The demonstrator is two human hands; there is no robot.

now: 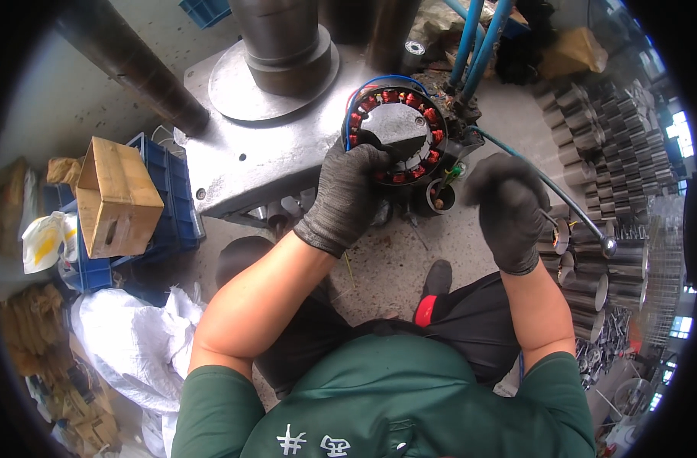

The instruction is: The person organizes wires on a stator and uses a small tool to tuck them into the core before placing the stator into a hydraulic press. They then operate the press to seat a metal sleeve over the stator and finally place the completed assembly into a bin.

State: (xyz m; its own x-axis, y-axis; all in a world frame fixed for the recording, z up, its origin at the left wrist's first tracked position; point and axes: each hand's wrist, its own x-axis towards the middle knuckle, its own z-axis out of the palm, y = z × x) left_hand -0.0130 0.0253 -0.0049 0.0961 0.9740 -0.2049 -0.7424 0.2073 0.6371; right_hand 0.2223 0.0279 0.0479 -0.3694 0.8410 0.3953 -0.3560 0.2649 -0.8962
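My left hand (347,191), in a dark grey knit glove, grips the near left side of a motor stator (441,122). This is a dark ring with red-orange coils around its inside and a blue wire looped along its outer left edge. The ring is held over the front right part of a metal press bed (276,156). My right hand (509,210), gloved alike, is raised to the right of the stator and apart from it. Motion smears its curled fingers. A thin dark piece shows beside its wrist side; whether the hand holds it, I cannot tell.
A thick press column (276,38) stands behind. A lever with a ball end (609,246) slants past my right hand. Below the stator is a dark cup (441,200) with small items. Metal cylinders (604,145) fill the right; a cardboard box (119,198) on blue crates lies left.
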